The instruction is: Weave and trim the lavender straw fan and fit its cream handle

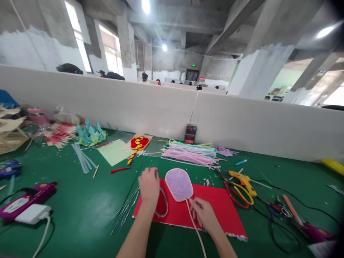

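Note:
A fan-shaped piece (179,184) with a lilac fuzzy face and a cream rim lies on a red mat (215,202). From its base a long cream pipe-cleaner stem (194,225) runs down toward me. My right hand (202,213) is closed, with thumb and forefinger pinching at the neck of the fan. Over the mat's left edge, my left hand (149,184) is curled with its fingertips turned away, so what it grips is hidden. Thin metal wires (126,208) lie beside it, and a cream loop (162,204) rests between it and the fan.
Bundled pastel pipe cleaners (188,154) lie beyond the mat. A finished red-and-yellow fan (139,142) sits behind my left hand. Scissors (239,195) and a yellow glue gun (244,181) with its cord are at right; a purple power strip (29,200) is at left. A white partition (134,104) bounds the table.

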{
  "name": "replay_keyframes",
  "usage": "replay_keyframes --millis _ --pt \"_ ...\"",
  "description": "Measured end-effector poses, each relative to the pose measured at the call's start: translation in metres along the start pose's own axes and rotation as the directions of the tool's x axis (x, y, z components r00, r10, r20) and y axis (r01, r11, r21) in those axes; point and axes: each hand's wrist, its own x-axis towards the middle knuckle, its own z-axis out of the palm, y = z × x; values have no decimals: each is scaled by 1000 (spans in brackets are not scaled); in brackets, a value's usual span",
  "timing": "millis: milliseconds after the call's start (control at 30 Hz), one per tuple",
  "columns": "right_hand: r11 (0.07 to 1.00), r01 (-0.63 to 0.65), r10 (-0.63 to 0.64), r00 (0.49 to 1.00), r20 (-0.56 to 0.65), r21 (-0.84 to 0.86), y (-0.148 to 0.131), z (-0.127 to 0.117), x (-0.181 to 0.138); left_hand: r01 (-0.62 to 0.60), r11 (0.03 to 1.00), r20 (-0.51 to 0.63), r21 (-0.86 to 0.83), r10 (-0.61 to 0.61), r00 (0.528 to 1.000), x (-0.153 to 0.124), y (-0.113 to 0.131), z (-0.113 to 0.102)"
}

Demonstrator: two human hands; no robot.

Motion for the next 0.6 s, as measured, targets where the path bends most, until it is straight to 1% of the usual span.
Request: replay_keyframes --millis 33,100,133,167,233,333,467,600 --pt "1000 -10 10 1000 8 0 0 0 0 131 989 -30 72 -129 991 5 -12 -3" --pt "1000 -25 25 999 23 3 0 0 -1 352 916 -37 192 -351 935 13 -32 -5" --pt "999 -32 32 999 27 5 -1 0 -1 403 890 -43 214 -403 914 15 -40 -5" --pt "999 -35 35 999 29 5 -1 0 -2 428 874 -45 230 -430 902 16 -46 -3" --pt "1000 -25 25 999 21 -1 -3 -1 -2 453 855 -51 251 -456 889 17 -52 2" --pt "1000 -4 4 1000 9 -9 -4 -2 -2 470 837 -65 280 -472 879 18 -54 10" --pt "1000 7 -7 1000 1 4 -5 -4 -4 452 834 -67 315 -456 888 19 -56 15" --pt "999 35 -35 999 -4 26 -5 -5 -5 442 837 -69 323 -445 893 19 -57 16"
